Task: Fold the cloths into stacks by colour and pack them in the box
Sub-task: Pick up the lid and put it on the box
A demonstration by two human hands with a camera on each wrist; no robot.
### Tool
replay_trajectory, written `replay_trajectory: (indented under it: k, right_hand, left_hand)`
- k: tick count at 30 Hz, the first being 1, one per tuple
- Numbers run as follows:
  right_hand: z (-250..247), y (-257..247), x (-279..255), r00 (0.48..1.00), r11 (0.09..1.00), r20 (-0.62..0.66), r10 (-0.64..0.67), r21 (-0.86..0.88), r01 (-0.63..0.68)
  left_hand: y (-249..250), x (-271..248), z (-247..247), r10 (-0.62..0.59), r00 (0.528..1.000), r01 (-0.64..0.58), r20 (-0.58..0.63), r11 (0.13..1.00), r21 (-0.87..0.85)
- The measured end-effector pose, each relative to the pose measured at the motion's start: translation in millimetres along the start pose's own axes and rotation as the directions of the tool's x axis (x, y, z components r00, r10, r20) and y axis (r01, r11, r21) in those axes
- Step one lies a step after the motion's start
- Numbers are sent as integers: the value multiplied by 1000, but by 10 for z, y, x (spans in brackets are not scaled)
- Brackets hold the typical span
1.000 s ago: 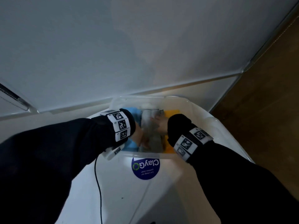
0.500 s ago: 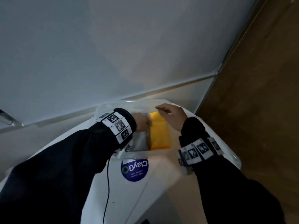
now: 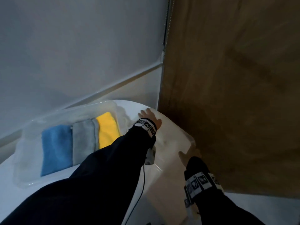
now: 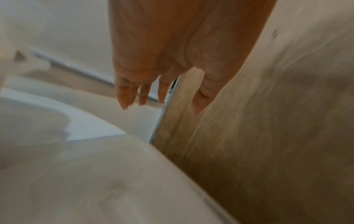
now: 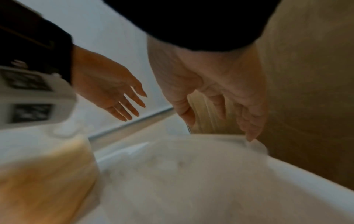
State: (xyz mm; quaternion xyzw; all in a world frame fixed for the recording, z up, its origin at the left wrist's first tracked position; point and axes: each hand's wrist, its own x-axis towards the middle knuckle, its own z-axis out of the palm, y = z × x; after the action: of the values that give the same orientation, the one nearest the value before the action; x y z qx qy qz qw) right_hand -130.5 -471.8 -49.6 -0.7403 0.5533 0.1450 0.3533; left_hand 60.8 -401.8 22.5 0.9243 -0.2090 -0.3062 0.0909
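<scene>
A clear plastic box (image 3: 22, 161) on the white table holds three folded stacks side by side: blue cloths (image 3: 55, 148), grey cloths (image 3: 83, 140) and yellow cloths (image 3: 107, 129). To its right lies a translucent lid (image 3: 170, 140). My left hand (image 3: 150, 117) hovers open over the lid's far end, fingers straight and spread (image 4: 126, 97). My right hand (image 3: 186, 157) is open over the lid's near right edge, fingers relaxed (image 5: 250, 124). Neither hand holds anything. In the right wrist view the blurred lid (image 5: 182, 174) lies below both hands.
The white table (image 3: 131, 106) is rounded and ends close behind the lid, with wood floor (image 3: 235, 95) beyond and to the right. A grey wall with a skirting rail (image 3: 113, 85) runs behind the box. A thin black cable (image 3: 142, 181) hangs from my left wrist.
Both hands have come out of the box and swung right over the lid. The view has turned right, and all three cloth stacks now show uncovered.
</scene>
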Motion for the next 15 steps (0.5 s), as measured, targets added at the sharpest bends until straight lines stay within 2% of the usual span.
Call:
replay_trajectory:
  k: [3,6,9,11,13,15]
  right_hand:
    - [182,299,118,997,998,69,44,41,-47]
    - [258,387,171,998,999,54,24,39,-26]
    - [295,363,192,999,992,45,-9,123,4]
    - [303,332,231,999,961,50,5,277,-18]
    - [285,317,268,998,883,50,27,466,-48]
    - [211,333,298,998,785,38,46,616,-60]
  left_hand:
    - [-78,285,126,-198,980,194,36,977,83]
    - [-175,428,166,-259,965,252,51,961,114]
    - [-414,511,247,-146,984,121,101,968,220]
    - [-538,494,267,-115,983,69,146,955,287]
    - [-568,474,261,-136,976,68,172,934,350]
    - [-501,454,201,-100,973,19,206,932,361]
